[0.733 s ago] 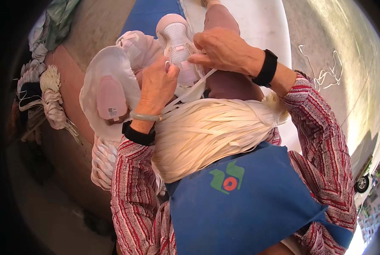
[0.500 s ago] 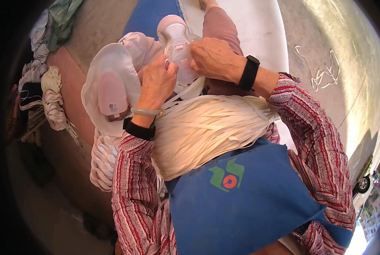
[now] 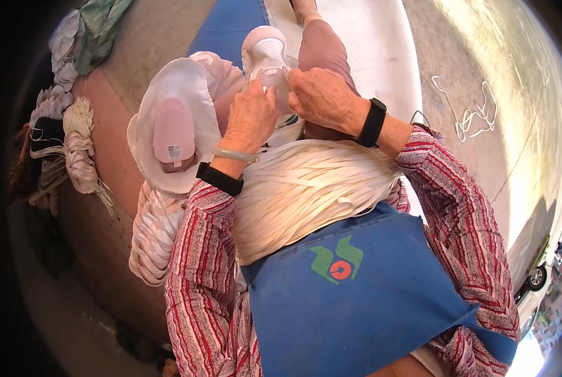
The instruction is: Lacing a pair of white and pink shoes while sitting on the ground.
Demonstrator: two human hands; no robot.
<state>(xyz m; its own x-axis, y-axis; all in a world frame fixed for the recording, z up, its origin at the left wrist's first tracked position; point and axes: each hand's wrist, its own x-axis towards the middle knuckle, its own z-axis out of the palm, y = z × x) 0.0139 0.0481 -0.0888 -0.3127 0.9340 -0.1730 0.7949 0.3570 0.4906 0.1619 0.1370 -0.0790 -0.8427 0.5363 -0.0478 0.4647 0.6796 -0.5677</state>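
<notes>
Upper: I see a pink-and-white shoe upper (image 3: 268, 55) between both hands, rounded end pointing away from the body, beside the wearer's pink trouser leg (image 3: 324, 51).
Left hand: the left hand (image 3: 252, 116) is curled closed on the upper's near left side.
Right hand: the right hand (image 3: 325, 100) has bent fingers at the upper's right edge; from my feed I cannot tell how tightly they close, or on what.
Laces: a thick bundle of cream laces (image 3: 312, 191) lies across the lap, nearest the body, over a blue apron (image 3: 362, 308).
Left side: a pink insole (image 3: 174, 129) sits inside a white shell (image 3: 141, 147).
Floor: loose white cord (image 3: 466, 122), at right.
</notes>
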